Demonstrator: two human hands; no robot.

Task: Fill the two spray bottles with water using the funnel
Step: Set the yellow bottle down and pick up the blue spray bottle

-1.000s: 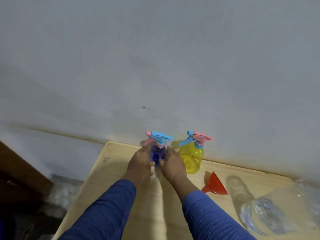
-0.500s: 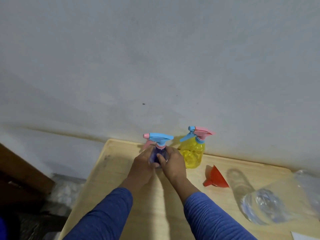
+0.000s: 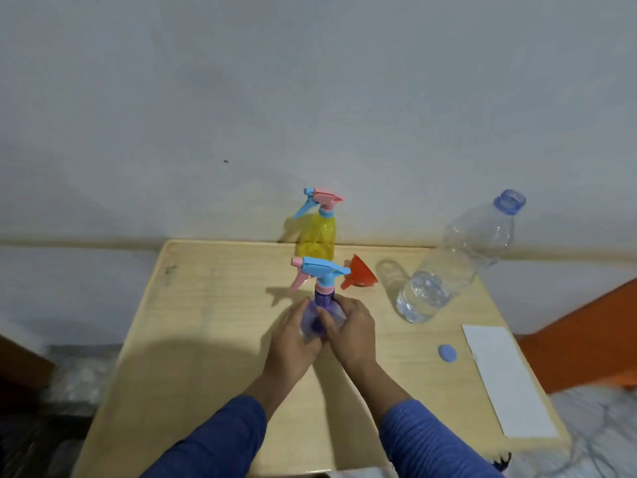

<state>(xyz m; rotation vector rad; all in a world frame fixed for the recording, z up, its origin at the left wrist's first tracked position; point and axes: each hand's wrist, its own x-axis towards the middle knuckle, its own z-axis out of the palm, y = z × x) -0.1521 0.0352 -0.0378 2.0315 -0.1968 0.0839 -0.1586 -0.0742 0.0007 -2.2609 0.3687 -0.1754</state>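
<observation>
A purple spray bottle (image 3: 322, 317) is held upright near the middle of the light wooden table (image 3: 206, 339), gripped on both sides of its body. The left hand (image 3: 293, 343) is curled round the bottle's left side; the right hand (image 3: 351, 334) is wrapped round its right side, fingers bent across the front of the body. The bottle's blue trigger head (image 3: 320, 270) with pink nozzle and pink collar is seen screwed on, nozzle turned toward the table's left edge. Whether the bottle's base touches the table cannot be told, being hidden by the hands. A yellow spray bottle (image 3: 317, 236) is stood at the far edge of the table against the wall, capped with a pink-and-blue trigger head. An orange funnel (image 3: 360, 272) is laid on its side just right of the yellow bottle, wide mouth up and toward the far edge. A clear water bottle (image 3: 458, 260), uncapped, is stood near the far right corner, water visible in its lower part. A round blue cap (image 3: 447, 352) is lying near the right edge, and a white sheet of paper (image 3: 503, 377) is laid along that edge, just beside the cap. Blue ribbed sleeves (image 3: 424, 439) are seen over both forearms at the near edge.
</observation>
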